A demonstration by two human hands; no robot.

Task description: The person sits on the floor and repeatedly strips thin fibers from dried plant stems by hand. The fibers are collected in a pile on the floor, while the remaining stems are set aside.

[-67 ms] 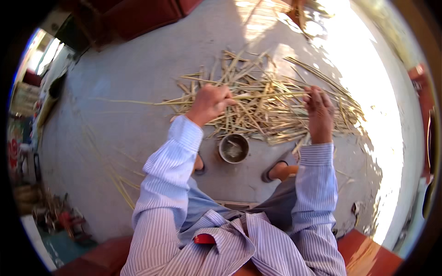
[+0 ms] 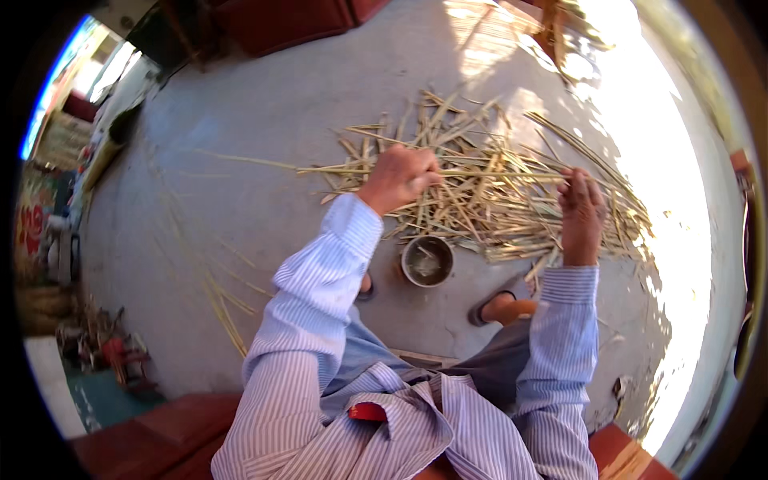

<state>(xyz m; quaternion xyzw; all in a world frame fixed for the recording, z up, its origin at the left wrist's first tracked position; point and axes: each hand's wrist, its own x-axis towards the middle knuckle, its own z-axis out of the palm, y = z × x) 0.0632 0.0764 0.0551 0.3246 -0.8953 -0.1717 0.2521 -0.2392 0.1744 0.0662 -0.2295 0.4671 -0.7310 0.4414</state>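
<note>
My left hand (image 2: pixel 400 176) is closed around a long, thin, yellow-green dry stalk (image 2: pixel 500 174). Out to the left of that fist, the stalk's thin tail runs on over the floor. Farther right, the fingertips of my right hand (image 2: pixel 583 212) pinch the same stalk, which is drawn straight between the two hands. Below and behind it lies a loose heap of dry, straw-coloured strips (image 2: pixel 480 212), pointing every way. Between my feet and the heap stands a small round metal bowl (image 2: pixel 414 276) with something pale inside that I cannot make out.
A few loose stalks (image 2: pixel 224 316) lie on the grey floor (image 2: pixel 240 120) at left. Dark red furniture (image 2: pixel 280 24) stands at the far side. Strong sunlight falls along the right. Clutter with a red object (image 2: pixel 124 352) sits at lower left. My sandalled foot (image 2: pixel 498 306) is near the bowl.
The whole view has shifted, so the scene sits farther right. Against the bowl, my right hand has come slightly closer to me and my left hand slightly right. Both still grip the stalk.
</note>
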